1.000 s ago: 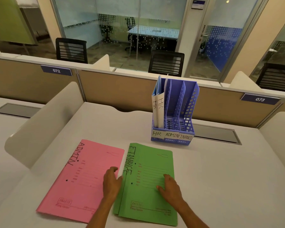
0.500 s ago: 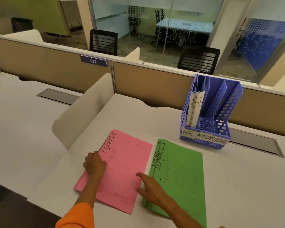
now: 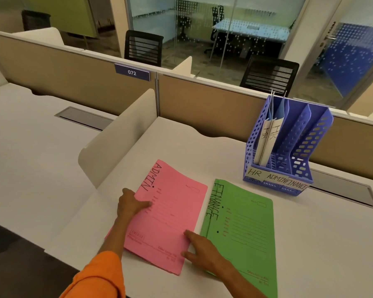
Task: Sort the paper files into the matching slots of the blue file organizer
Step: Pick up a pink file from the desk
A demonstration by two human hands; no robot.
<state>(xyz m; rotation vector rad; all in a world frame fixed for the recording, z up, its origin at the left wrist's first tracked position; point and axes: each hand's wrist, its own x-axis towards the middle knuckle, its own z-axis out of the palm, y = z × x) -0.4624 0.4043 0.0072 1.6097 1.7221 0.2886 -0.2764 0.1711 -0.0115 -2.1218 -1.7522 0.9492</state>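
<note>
A pink file marked ADMIN (image 3: 170, 214) lies flat on the white desk, with a green file marked FINANCE (image 3: 246, 229) beside it on the right. My left hand (image 3: 131, 204) holds the pink file's left edge, thumb on top. My right hand (image 3: 199, 248) rests with spread fingers on the pink file's lower right edge, next to the green file. The blue file organizer (image 3: 299, 151) stands at the back right, labelled HR, ADMIN, FINANCE. Two white files marked HR (image 3: 268, 138) stand in its left slot. The other two slots are empty.
A white curved divider (image 3: 119, 136) rises left of the files. A tan partition (image 3: 202, 97) runs behind the desk. Grey cable hatches (image 3: 342, 192) sit flush in the desk behind the organizer and on the neighbouring desk at left (image 3: 84, 118).
Both hands have shifted left from the green file onto the pink file. The left hand has gone to its left edge, the right hand to its lower right edge. The view has turned left.
</note>
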